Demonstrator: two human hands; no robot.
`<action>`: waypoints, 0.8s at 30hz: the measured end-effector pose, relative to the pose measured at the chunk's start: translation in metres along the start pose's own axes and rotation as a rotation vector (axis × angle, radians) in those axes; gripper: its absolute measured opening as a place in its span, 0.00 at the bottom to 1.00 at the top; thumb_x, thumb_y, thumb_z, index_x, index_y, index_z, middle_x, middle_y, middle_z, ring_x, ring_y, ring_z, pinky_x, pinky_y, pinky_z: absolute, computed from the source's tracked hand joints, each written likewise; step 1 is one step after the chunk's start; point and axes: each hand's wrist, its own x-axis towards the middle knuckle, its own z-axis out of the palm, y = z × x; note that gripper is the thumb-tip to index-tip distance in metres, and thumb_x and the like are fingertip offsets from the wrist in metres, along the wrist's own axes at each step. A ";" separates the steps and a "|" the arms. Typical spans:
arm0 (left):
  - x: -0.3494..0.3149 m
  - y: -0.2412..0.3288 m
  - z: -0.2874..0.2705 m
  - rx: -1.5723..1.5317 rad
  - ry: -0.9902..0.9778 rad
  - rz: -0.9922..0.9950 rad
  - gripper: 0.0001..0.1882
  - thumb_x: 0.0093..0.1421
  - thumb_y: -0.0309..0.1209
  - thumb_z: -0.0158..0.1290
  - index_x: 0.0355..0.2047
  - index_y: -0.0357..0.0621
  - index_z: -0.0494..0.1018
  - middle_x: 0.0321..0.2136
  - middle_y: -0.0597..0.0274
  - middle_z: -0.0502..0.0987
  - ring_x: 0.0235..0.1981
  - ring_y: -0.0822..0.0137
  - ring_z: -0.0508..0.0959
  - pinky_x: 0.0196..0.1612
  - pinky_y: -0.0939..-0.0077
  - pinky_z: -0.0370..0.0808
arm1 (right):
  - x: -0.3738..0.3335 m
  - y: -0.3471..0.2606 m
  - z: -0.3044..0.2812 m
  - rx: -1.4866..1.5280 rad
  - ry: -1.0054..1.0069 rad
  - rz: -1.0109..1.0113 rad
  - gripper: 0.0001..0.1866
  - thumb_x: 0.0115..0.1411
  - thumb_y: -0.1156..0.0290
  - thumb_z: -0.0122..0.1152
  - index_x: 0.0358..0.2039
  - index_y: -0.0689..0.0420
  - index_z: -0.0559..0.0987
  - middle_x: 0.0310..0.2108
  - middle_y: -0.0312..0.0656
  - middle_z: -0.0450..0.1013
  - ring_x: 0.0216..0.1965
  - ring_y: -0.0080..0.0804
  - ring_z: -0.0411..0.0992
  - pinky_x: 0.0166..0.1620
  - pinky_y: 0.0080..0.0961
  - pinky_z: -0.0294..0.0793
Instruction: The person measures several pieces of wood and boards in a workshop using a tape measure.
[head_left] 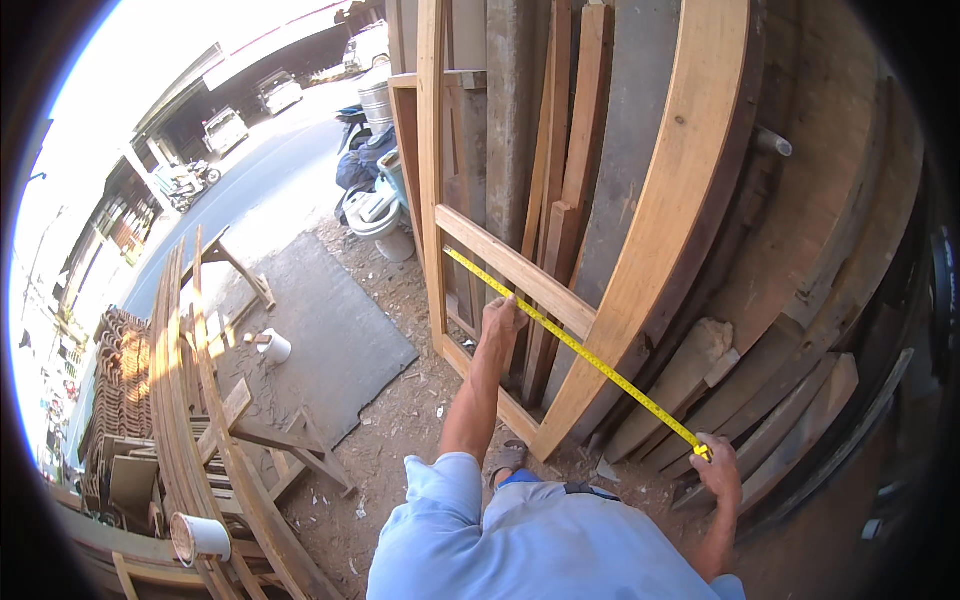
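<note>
A yellow tape (590,358) is stretched in one slanted line across the wooden frame (520,275) that leans on the stacked boards. The left hand (502,318) presses the tape against the cross rail of the frame, fingers closed over it. The right hand (718,470) pinches the other part of the tape low, near the ground, beside the foot of the curved plank (670,210); if a case is in this hand cannot be seen. The tape is pulled tight and lies along its line, so the measuring seems to be set up already; what is left, as a judgement, is to read the mark and let the tape go.

There is one tape, one frame and one big curved plank. Two white cups show: one (274,347) on the ground near the grey mat (330,330), one (200,537) at the lower left by the bent strips (185,400). Two trestles (290,450) stand in the dirt.
</note>
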 end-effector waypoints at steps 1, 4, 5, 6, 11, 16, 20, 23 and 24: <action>0.018 0.008 0.007 -0.019 0.007 -0.005 0.08 0.68 0.34 0.51 0.39 0.43 0.72 0.30 0.66 0.74 0.28 0.70 0.77 0.34 0.70 0.80 | -0.002 0.001 -0.006 -0.012 0.039 0.036 0.27 0.48 0.69 0.67 0.51 0.60 0.77 0.46 0.53 0.73 0.52 0.51 0.69 0.57 0.40 0.67; 0.076 0.029 0.004 -0.042 0.042 -0.034 0.10 0.68 0.35 0.51 0.40 0.40 0.72 0.29 0.65 0.74 0.25 0.71 0.75 0.31 0.73 0.80 | 0.000 -0.012 -0.013 -0.009 0.119 0.072 0.24 0.48 0.72 0.65 0.48 0.61 0.78 0.46 0.52 0.71 0.51 0.51 0.69 0.56 0.39 0.67; 0.094 0.033 0.001 -0.039 0.044 -0.031 0.10 0.68 0.34 0.51 0.40 0.38 0.72 0.29 0.64 0.75 0.23 0.72 0.74 0.29 0.74 0.79 | 0.007 -0.024 -0.010 -0.027 0.133 0.066 0.24 0.48 0.72 0.65 0.48 0.61 0.78 0.46 0.53 0.71 0.51 0.51 0.69 0.56 0.39 0.67; 0.111 0.038 -0.002 -0.036 0.048 -0.028 0.11 0.68 0.34 0.50 0.39 0.37 0.72 0.28 0.63 0.75 0.21 0.72 0.73 0.26 0.75 0.78 | 0.013 -0.039 -0.005 -0.045 0.145 0.058 0.24 0.48 0.73 0.65 0.48 0.61 0.78 0.46 0.53 0.71 0.51 0.51 0.69 0.56 0.39 0.67; 0.184 0.059 -0.016 -0.042 0.047 -0.035 0.09 0.67 0.34 0.52 0.39 0.42 0.71 0.26 0.66 0.72 0.21 0.72 0.73 0.26 0.75 0.79 | 0.059 -0.105 0.016 -0.084 0.199 0.096 0.23 0.47 0.72 0.63 0.46 0.63 0.78 0.44 0.53 0.72 0.49 0.52 0.69 0.55 0.37 0.67; 0.233 0.074 -0.033 -0.033 0.098 -0.058 0.09 0.66 0.33 0.53 0.40 0.41 0.71 0.27 0.65 0.72 0.23 0.71 0.74 0.28 0.74 0.80 | 0.099 -0.148 0.030 -0.099 0.182 0.118 0.21 0.49 0.73 0.64 0.46 0.62 0.78 0.45 0.53 0.71 0.50 0.52 0.69 0.55 0.39 0.67; 0.258 0.080 -0.047 -0.051 0.056 -0.068 0.08 0.67 0.34 0.52 0.41 0.43 0.71 0.29 0.66 0.72 0.25 0.71 0.74 0.33 0.72 0.81 | 0.117 -0.162 0.039 -0.131 0.185 0.104 0.21 0.49 0.74 0.64 0.47 0.61 0.78 0.45 0.53 0.71 0.50 0.51 0.69 0.54 0.39 0.67; 0.269 0.082 -0.047 -0.057 0.062 -0.070 0.08 0.67 0.34 0.52 0.40 0.42 0.72 0.29 0.65 0.72 0.24 0.71 0.74 0.29 0.73 0.81 | 0.125 -0.161 0.045 -0.171 0.205 0.096 0.22 0.49 0.73 0.65 0.47 0.61 0.78 0.45 0.52 0.71 0.50 0.51 0.69 0.55 0.39 0.67; 0.271 0.083 -0.046 -0.060 0.076 -0.067 0.08 0.67 0.33 0.53 0.39 0.41 0.73 0.28 0.65 0.73 0.22 0.71 0.74 0.26 0.74 0.80 | 0.128 -0.162 0.047 -0.174 0.206 0.099 0.22 0.49 0.73 0.65 0.47 0.61 0.78 0.45 0.52 0.71 0.50 0.51 0.69 0.55 0.39 0.67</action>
